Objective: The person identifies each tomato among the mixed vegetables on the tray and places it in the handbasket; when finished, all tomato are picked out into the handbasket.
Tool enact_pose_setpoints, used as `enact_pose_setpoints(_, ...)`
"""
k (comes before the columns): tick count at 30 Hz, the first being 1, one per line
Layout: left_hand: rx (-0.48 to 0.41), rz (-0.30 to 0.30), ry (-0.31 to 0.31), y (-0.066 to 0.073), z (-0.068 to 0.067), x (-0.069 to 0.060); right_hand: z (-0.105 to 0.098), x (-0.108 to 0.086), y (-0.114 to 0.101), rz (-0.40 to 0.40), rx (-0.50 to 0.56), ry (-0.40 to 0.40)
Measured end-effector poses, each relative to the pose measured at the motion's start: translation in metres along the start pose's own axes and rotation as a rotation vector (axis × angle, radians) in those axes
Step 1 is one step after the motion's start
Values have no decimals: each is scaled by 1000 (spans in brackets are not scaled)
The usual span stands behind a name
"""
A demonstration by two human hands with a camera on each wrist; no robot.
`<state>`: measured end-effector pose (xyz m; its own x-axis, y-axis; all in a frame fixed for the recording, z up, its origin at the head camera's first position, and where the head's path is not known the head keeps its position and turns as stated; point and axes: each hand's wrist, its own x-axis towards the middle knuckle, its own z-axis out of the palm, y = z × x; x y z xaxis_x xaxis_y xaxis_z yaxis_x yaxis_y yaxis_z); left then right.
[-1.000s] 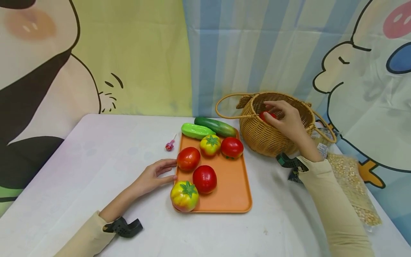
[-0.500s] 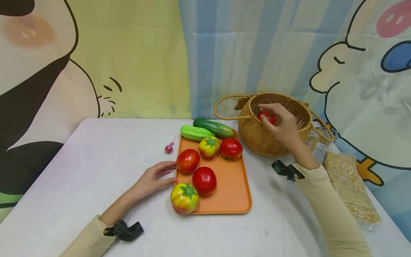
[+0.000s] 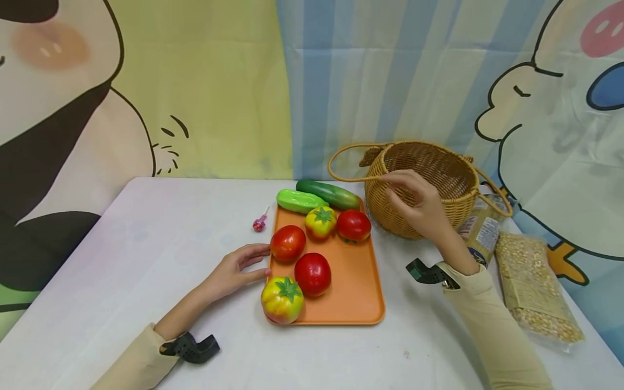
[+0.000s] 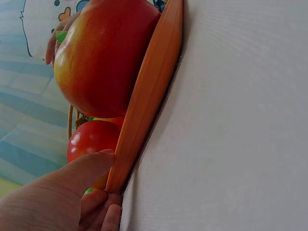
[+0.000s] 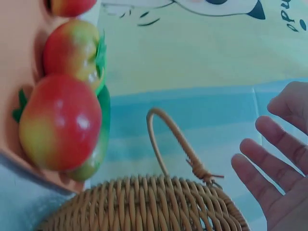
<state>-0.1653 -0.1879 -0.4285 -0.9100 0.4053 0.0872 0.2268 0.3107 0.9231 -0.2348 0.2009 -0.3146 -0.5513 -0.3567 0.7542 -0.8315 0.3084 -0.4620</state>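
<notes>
My left hand (image 3: 234, 275) touches the left rim of the orange tray (image 3: 352, 292), thumb and fingers spread along it; the left wrist view shows the thumb (image 4: 91, 168) against the tray's side (image 4: 144, 106). On the tray lie red tomatoes (image 3: 313, 274) (image 3: 288, 244) (image 3: 353, 225) and yellow-red tomatoes (image 3: 282, 300) (image 3: 320, 222). Two green cucumber-like pieces (image 3: 302, 201) (image 3: 329, 194) lie at its far end. My right hand (image 3: 420, 205) hangs empty, fingers loosely bent, in front of the wicker basket (image 3: 395, 214). The right wrist view shows those fingers (image 5: 276, 159) apart beside the basket (image 5: 144, 207).
A small wrapped lollipop (image 3: 259, 223) lies left of the tray. Right of the basket are a labelled package (image 3: 482, 230) and a clear bag of kernels (image 3: 533, 287). A cartoon-printed cloth (image 3: 336, 103) hangs behind the white table (image 3: 205, 216).
My right hand has moved left and toward me, off the basket's opening. The red item seen inside the basket before no longer shows. My left hand has stayed at the tray.
</notes>
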Motion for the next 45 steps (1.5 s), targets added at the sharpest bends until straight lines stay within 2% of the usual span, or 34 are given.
enact_pose_setpoints(6,4,2,11,-1,0,0,11,-2,0,-66,77,-57)
enact_pose_setpoints(9,6,2,10,-3,0,0,15,-7,3,-73,109,-105)
enact_pose_setpoints(20,6,-8,-2,-2,0,1,30,-27,15,19,131,-235)
enact_pose_setpoints(26,-1,5,-5,-2,2,2,32,-36,22,67,89,-243)
enact_pose_setpoints(32,7,13,1,-1,1,2,39,-38,28,83,115,-270)
enact_pose_setpoints(45,4,10,3,-5,0,2,53,-46,32,216,53,-346)
